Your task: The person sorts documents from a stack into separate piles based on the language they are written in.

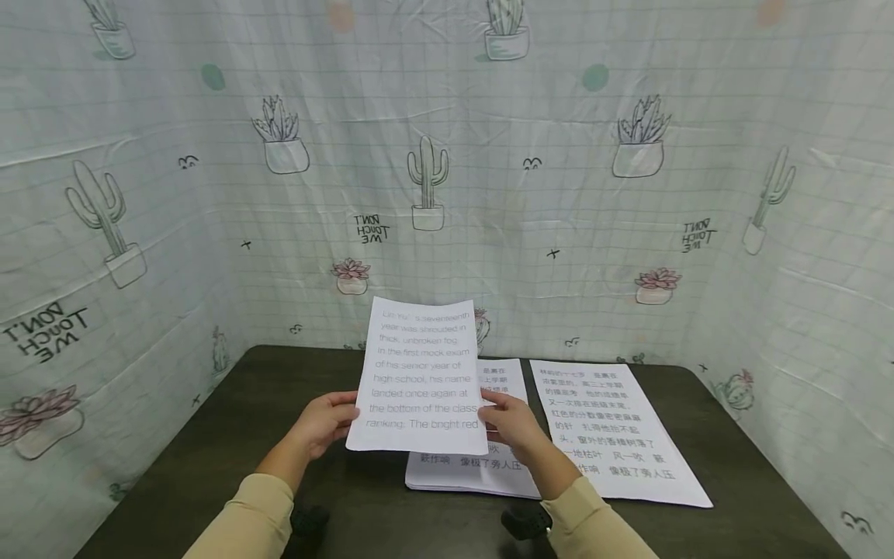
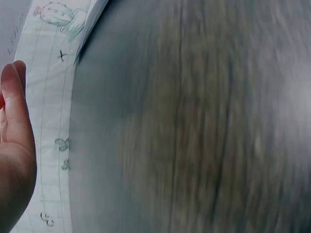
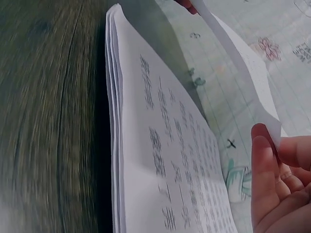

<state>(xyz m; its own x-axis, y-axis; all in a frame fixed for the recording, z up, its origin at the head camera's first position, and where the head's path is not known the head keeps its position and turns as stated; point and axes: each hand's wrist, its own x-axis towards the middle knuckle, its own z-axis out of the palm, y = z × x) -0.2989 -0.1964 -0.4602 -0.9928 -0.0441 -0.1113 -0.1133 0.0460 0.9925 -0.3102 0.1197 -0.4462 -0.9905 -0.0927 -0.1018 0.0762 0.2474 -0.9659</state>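
Observation:
Both hands hold up one sheet of paper (image 1: 422,380) printed with English text, raised over the table and tilted toward the head camera. My left hand (image 1: 323,423) pinches its left edge low down. On the opposite edge my right hand (image 1: 513,423) pinches the paper between thumb and fingers, as the right wrist view shows with the sheet (image 3: 243,63) seen nearly edge-on. Behind and below it lies a stack of sheets (image 1: 475,477) with Chinese print, partly covered by the raised page. In the left wrist view the left hand (image 2: 17,141) shows only at the border.
To the right of the stack lie more Chinese-printed sheets (image 1: 608,435), slightly fanned at their right edge. The dark wooden table (image 1: 202,466) ends at a hanging cloth (image 1: 433,101) with cactus drawings, which encloses the back and both sides.

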